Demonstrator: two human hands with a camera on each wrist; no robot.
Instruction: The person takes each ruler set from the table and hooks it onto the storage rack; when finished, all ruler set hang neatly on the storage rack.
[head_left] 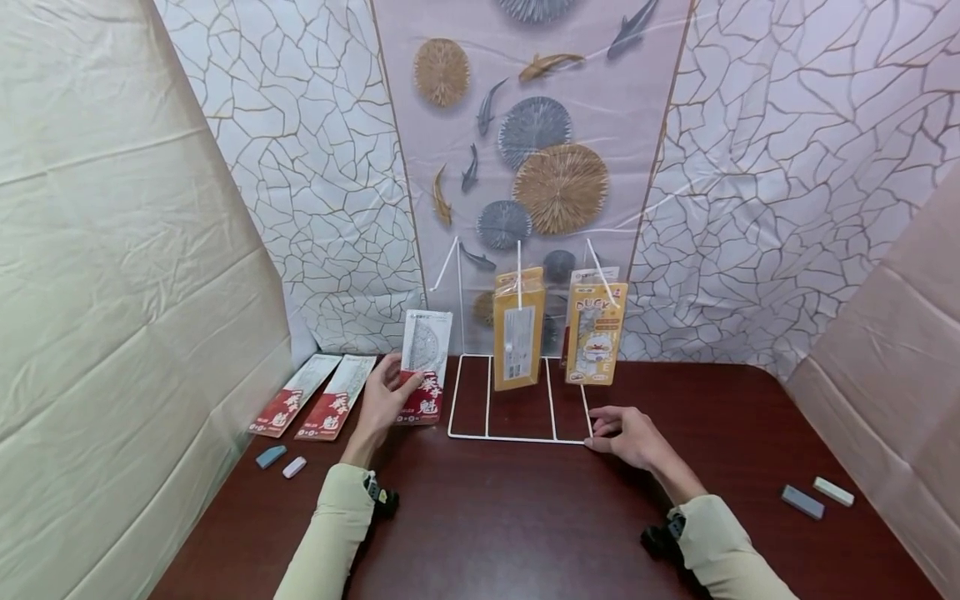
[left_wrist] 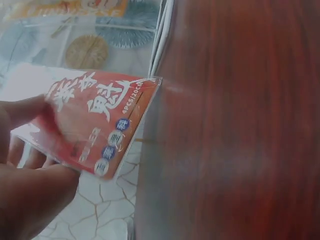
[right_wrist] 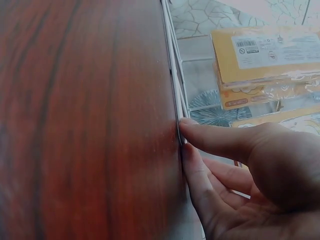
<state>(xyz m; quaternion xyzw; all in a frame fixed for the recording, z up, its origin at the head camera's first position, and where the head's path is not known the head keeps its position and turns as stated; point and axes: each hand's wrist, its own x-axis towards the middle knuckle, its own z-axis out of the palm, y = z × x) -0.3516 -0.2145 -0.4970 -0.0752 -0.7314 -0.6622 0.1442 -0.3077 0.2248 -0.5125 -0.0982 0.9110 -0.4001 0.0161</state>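
Observation:
My left hand (head_left: 383, 398) pinches a red-and-white ruler set packet (head_left: 424, 358), held upright just left of the white wire rack (head_left: 517, 437). In the left wrist view the packet (left_wrist: 107, 125) reads 4PCS/20CM, with my thumb across its front. My right hand (head_left: 630, 435) pinches the rack's base at its front right corner; in the right wrist view the thumb and forefinger (right_wrist: 192, 165) meet on the wire. Yellow packets (head_left: 519, 337) hang from the middle prong. A yellow DUCK packet (head_left: 596, 333) hangs in front of others on the right prong. Nothing hangs from the left prong (head_left: 446, 265).
Two more red-and-white packets (head_left: 296, 396) lie side by side on the dark wooden table (head_left: 465, 533) at the left. Small blue and white blocks (head_left: 271, 456) sit below them. Another grey block (head_left: 802, 502) and white block (head_left: 833, 491) lie far right. A patterned cloth (head_left: 787, 208) hangs behind.

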